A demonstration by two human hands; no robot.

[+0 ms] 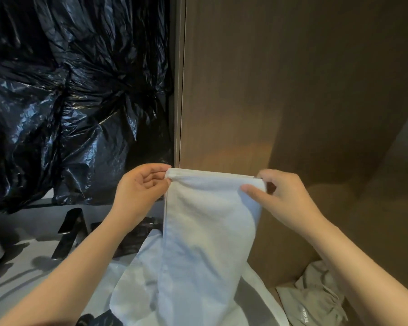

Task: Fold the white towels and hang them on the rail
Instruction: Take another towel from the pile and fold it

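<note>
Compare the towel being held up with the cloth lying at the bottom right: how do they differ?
The towel is white, the cloth greyish-beige. The towel hangs down, pinched at its top corners by the left hand and right hand; the cloth lies crumpled and untouched. Both are soft fabric.

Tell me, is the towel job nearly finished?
Not yet. The white towel looks folded into a long strip. The left hand and right hand pinch its top corners, holding it up. No rail shows, so hanging is left, and more white cloth waits below.
</note>
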